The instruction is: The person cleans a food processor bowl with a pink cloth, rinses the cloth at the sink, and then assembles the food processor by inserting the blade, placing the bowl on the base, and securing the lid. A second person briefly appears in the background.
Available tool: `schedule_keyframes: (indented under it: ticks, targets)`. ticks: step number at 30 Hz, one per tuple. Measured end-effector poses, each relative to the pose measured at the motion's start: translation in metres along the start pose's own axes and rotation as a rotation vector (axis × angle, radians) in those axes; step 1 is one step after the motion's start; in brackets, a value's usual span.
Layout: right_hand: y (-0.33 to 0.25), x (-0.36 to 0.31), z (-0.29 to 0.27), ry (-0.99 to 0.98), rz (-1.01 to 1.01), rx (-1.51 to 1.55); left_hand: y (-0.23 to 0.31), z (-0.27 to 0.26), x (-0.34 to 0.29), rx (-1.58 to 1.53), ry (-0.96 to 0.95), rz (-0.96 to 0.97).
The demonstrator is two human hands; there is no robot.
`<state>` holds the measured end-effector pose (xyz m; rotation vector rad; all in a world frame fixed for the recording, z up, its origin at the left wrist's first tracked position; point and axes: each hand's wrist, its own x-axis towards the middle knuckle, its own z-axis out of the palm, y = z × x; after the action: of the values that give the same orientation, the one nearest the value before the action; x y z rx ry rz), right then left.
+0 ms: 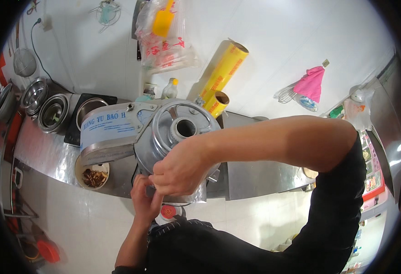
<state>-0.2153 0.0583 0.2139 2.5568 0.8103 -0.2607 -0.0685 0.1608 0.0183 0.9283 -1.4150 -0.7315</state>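
Note:
A grey metal food machine (pixel 152 141) with a round ringed top and a central opening stands on the counter in front of me. My right hand (pixel 182 166) reaches over its near side, fingers curled down and pinched together. Against those fingertips, at the machine's lower front edge, my left hand (pixel 146 197) is closed too. Whatever lies between the fingers is hidden. Joined to the machine's left is a rounded white and blue housing (pixel 109 125). A white tub (pixel 79 172) with brown food pieces sits below that housing.
Metal bowls (pixel 54 112) and a pot (pixel 91 107) on a black hob stand at the counter's left. Behind the machine are yellow film rolls (pixel 223 68) and a yellow-capped bottle (pixel 170 89). Plastic bags (pixel 166 41) and a pink cloth (pixel 310 84) hang on the wall.

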Motion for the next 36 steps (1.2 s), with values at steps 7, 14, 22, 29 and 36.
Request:
schedule_keyframes:
  ticks: [7,14,22,29,36]
  targets:
    - [-0.002,0.003,0.020,0.171,0.114,0.220,0.005,0.005,-0.014,-0.136,0.045,-0.078]
    - [0.012,-0.038,-0.006,0.319,0.347,0.301,0.053,0.013,-0.011,0.377,0.181,0.114]
    - [0.009,-0.183,0.049,0.106,0.797,0.432,0.111,0.040,0.006,0.774,0.268,-0.052]
    - [0.022,-0.217,0.089,-0.056,0.575,0.232,0.120,0.064,0.018,1.245,0.289,-0.098]
    - [0.041,-0.234,0.103,-0.046,0.527,0.218,0.124,0.061,0.021,1.312,0.211,-0.170]
